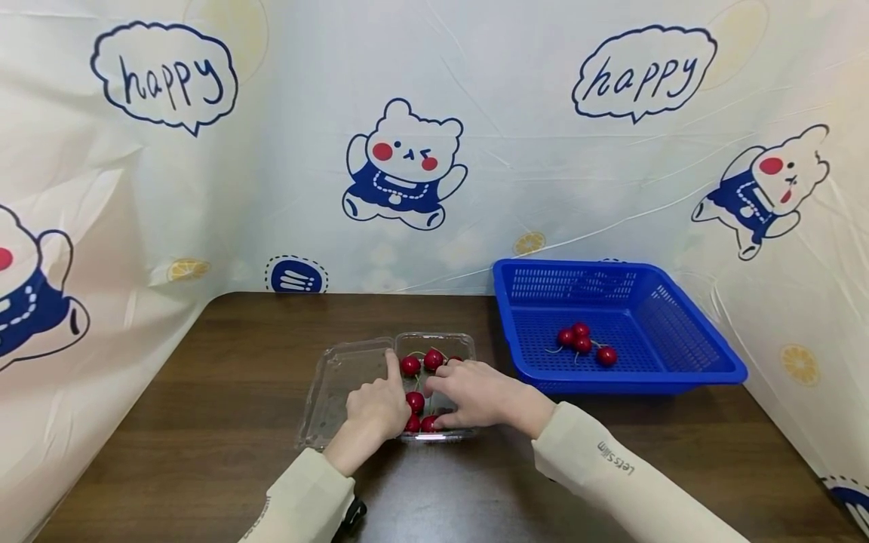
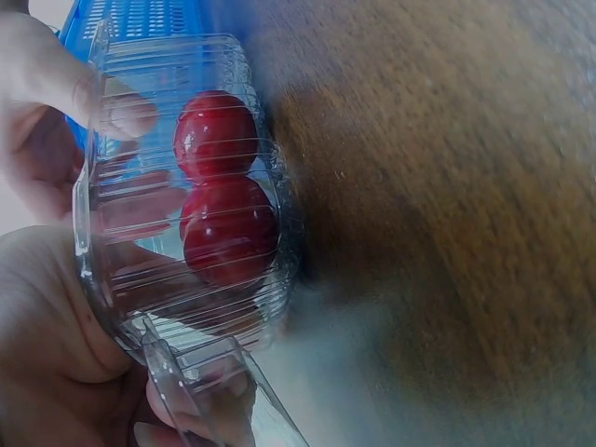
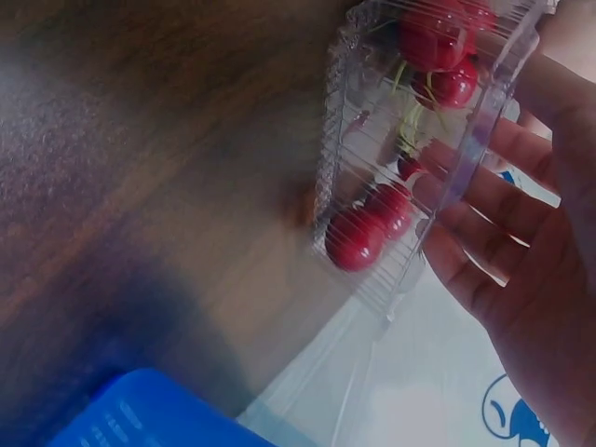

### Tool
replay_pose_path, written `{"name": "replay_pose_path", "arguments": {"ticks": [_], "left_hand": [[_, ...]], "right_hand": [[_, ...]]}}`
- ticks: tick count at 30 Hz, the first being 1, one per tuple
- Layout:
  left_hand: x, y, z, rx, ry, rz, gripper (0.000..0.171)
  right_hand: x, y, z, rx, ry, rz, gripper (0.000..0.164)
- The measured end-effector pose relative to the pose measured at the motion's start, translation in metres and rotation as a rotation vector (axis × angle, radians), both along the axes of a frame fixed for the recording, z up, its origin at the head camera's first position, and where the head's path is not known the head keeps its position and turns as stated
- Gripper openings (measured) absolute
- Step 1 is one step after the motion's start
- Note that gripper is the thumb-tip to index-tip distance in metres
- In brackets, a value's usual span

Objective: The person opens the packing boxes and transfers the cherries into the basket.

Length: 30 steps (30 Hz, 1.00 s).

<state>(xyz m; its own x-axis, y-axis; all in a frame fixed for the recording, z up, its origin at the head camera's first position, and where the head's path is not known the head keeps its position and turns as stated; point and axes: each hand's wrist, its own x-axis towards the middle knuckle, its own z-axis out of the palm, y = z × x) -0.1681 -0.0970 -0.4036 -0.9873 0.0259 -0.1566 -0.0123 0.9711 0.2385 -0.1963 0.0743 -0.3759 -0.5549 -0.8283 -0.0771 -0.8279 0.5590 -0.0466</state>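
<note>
Glossy plas. box [image 1: 437,436], shiny cherries [image 1: 415,402]

One basket [image 1: 627,379], one clear box [image 1: 441,435], ten visible cherries [image 1: 433,360].

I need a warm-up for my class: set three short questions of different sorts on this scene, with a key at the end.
1. True or false: in the head view, the clear plastic clamshell has its lid folded open to the left.

2. Choose one. The fingers of the right hand are:
A) inside the blue plastic basket
B) inside the clamshell's base
C) flat on the tabletop

3. Count: how many cherries lie in the basket?

Key:
1. True
2. B
3. Four
</note>
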Motion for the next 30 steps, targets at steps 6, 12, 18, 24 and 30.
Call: {"name": "replay_pose_path", "arguments": {"ticks": [6, 12, 18, 24, 30], "left_hand": [[0.0001, 0.0007, 0.0000, -0.001, 0.002, 0.000, 0.081], [0.0001, 0.0008, 0.0004, -0.001, -0.004, 0.005, 0.081], [-0.0001, 0.0013, 0.0003, -0.001, -0.012, 0.007, 0.081], [0.0000, 0.0007, 0.0006, -0.006, -0.006, 0.010, 0.081], [0.0000, 0.0003, 0.0002, 0.001, -0.007, 0.011, 0.081]], "right_hand": [[0.0013, -0.0035, -0.0040, -0.011, -0.029, -0.001, 0.038], [0.0009, -0.0071, -0.0076, -0.008, -0.061, -0.018, 0.036], [0.0017, -0.0087, -0.0085, -0.004, -0.078, -0.026, 0.033], [0.0022, -0.0088, -0.0080, 0.008, -0.067, -0.030, 0.029], [0.0003, -0.0093, -0.0092, 0.017, -0.055, -0.034, 0.027]]}}
